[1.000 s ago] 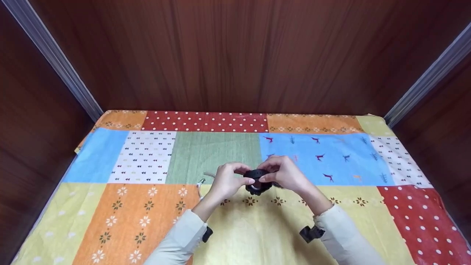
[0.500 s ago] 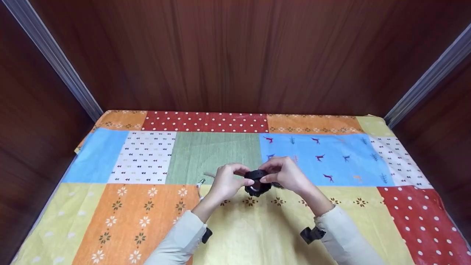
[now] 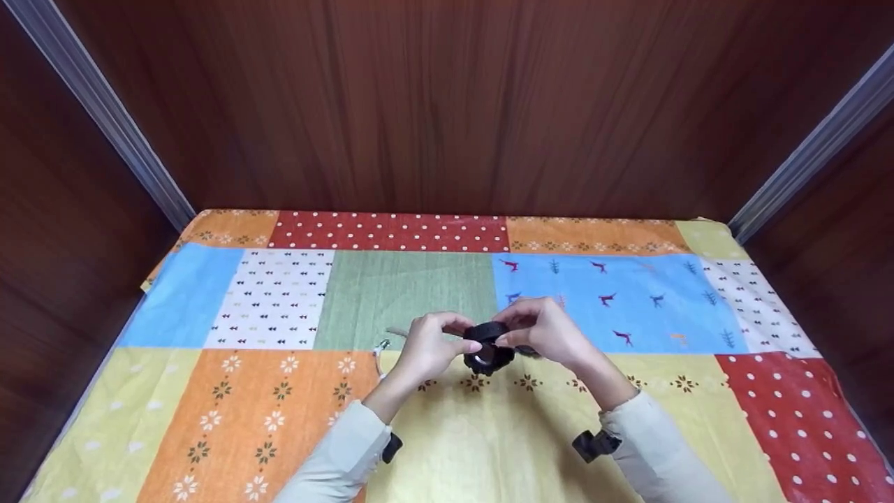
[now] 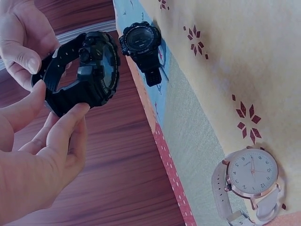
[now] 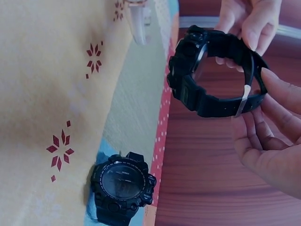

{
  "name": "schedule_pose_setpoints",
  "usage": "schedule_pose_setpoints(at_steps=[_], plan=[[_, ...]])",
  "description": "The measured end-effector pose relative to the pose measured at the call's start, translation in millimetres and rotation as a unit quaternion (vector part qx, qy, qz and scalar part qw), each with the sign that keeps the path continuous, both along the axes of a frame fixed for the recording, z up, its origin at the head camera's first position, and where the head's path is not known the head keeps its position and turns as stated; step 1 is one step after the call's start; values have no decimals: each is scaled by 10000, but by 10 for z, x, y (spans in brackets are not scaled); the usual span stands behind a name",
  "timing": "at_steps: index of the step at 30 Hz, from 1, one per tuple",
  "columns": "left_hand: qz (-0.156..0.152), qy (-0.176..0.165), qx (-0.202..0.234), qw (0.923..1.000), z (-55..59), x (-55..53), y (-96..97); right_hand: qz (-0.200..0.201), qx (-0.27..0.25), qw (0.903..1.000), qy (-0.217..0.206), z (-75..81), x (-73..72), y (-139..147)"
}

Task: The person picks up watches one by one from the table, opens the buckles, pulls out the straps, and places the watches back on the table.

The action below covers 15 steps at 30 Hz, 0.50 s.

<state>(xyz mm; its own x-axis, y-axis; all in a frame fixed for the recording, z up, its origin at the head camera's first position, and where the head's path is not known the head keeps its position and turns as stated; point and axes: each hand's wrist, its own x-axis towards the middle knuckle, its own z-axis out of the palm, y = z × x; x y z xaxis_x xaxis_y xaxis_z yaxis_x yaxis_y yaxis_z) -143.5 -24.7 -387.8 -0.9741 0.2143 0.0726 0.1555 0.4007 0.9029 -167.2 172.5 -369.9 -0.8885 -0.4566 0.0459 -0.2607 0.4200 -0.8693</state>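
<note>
Both hands hold a chunky black wristwatch [image 3: 489, 360] raised over the cloth, its strap closed into a loop. My left hand [image 3: 429, 347] pinches the strap from the left with thumb and fingers. From the other side my right hand [image 3: 546, 335] pinches the strap end, close to the silvery band [image 5: 243, 100] seen across it in the right wrist view. The case [image 4: 104, 68] faces away from the strap fingers. A second black wristwatch [image 4: 142, 40] lies on the cloth beyond the right hand, mostly hidden in the head view.
A pale-strapped wristwatch [image 4: 252, 173] with a white dial lies on the cloth near the left hand, partly covered by it in the head view. A patchwork cloth [image 3: 265, 412] covers the table. Brown wood-grain panels [image 3: 447, 105] stand behind and at both sides.
The held black wristwatch has tipped slightly, its case a touch lower. Both hands keep their grip with only tiny shifts.
</note>
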Motion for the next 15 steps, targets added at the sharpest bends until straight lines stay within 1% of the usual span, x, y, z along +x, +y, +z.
schedule_pose_setpoints(at_steps=[5, 10, 15], plan=[[9, -1, 8, 10000, 7, 0, 5, -31, 43, 10000, 30, 29, 4, 19], [-5, 38, 39, 10000, 3, 6, 5, -33, 26, 10000, -62, 40, 0, 41], [-8, 66, 6, 10000, 10, 10, 1, -78, 3, 10000, -60, 59, -1, 55]])
